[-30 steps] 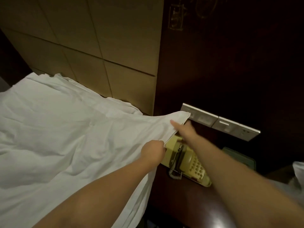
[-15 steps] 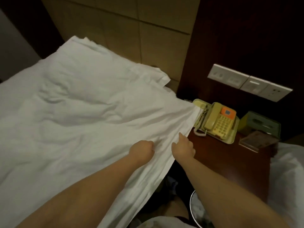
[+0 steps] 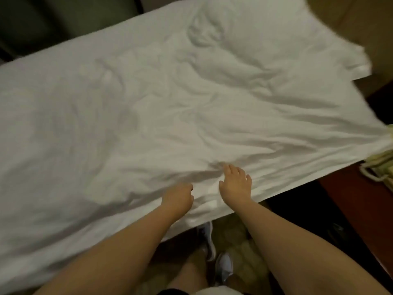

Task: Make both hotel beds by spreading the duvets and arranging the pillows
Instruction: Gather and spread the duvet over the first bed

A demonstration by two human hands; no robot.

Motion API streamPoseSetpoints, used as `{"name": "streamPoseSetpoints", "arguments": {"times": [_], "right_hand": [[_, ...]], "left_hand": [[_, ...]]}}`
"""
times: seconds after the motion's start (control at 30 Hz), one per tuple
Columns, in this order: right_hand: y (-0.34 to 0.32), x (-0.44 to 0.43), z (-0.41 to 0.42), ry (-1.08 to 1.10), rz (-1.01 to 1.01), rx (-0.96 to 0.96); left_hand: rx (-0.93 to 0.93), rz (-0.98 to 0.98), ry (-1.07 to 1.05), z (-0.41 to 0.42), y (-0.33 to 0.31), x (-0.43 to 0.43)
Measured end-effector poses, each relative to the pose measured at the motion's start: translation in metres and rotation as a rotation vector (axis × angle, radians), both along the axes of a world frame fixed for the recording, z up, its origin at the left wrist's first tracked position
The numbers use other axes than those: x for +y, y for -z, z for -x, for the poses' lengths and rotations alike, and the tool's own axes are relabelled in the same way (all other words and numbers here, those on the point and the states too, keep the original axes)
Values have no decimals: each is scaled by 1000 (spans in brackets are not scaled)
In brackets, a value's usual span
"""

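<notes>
1. Right hand (image 3: 235,184) let go of the duvet (image 3: 170,103) edge and lay flat, fingers (image 3: 230,170) spread on the cloth.
2. Left hand (image 3: 177,199), gripping the edge, drew back from the telephone (image 3: 382,165).
3. The raised duvet corner dropped and touched the telephone.

A dark reddish-brown polished wooden nightstand (image 3: 359,205) fills the lower right edge. On its far end, cut off by the right border, sits a pale yellow plastic corded telephone (image 3: 382,165), with its cream coiled cord (image 3: 371,176) looping onto the wood just beside it. Beyond the nightstand, in the upper right corner, rises a tan padded wall panel (image 3: 350,24). Left of the nightstand, low in the picture, is a mottled yellowish-brown patterned carpet (image 3: 240,241) with two pale sneakers (image 3: 209,241) on it. Well apart from the nightstand, the upper left corner shows a blurred dark wall (image 3: 42,22)
</notes>
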State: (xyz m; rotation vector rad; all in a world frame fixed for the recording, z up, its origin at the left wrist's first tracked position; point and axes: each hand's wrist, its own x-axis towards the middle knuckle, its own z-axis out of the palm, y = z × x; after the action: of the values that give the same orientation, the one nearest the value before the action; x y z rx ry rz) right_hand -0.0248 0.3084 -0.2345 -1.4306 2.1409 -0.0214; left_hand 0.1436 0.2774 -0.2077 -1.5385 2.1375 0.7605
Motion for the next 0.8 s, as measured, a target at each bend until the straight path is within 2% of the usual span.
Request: {"name": "streamPoseSetpoints", "arguments": {"times": [0.2,0.47,0.67,0.8], "right_hand": [[9,30,-85,-247,-106,4],[30,20,-217,-479,-32,37],[67,19,-329,-467,-82,-4],[82,16,-387,-353,32,-32]], "left_hand": [[-98,-40,-151,-109,15,61],[-213,-18,-212,-236,41,74],[-249,8,-174,-354,73,66],[-221,284,-47,-419,100,46]]}}
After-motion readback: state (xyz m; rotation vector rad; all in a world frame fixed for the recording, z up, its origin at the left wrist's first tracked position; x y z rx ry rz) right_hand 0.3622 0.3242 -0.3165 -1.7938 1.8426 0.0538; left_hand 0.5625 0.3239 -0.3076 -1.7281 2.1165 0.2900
